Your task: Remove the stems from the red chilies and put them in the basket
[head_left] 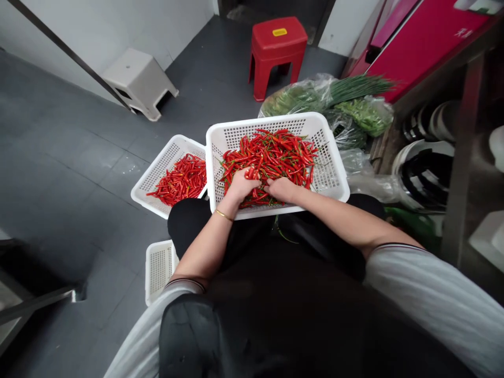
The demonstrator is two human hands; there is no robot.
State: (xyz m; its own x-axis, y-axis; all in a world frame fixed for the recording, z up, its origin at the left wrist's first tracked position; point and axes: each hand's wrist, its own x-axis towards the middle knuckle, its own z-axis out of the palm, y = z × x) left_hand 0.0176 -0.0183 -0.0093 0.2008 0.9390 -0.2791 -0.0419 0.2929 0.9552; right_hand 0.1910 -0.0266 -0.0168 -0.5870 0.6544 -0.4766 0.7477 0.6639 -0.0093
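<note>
A white perforated basket [338, 184] rests across my lap, holding a heap of red chili peppers [275, 149] with green stems. My left hand [241, 186] is curled over the near part of the heap, with several red chilies showing between its fingers. Close beside it, my right hand [284, 190] has its fingertips pinched together at a chili, partly hidden among the peppers. To the left, a second white basket [151, 184] contains red chilies that show little green. Its right edge is covered by the lap basket.
Below left stands a small white basket [158, 270]. A grey stool [136, 79] and a red stool [279, 47] are on the dark tiled floor. Bagged greens [299, 97] lie beyond the lap basket. Stacked containers [425, 173] and a metal post [464, 157] are at right.
</note>
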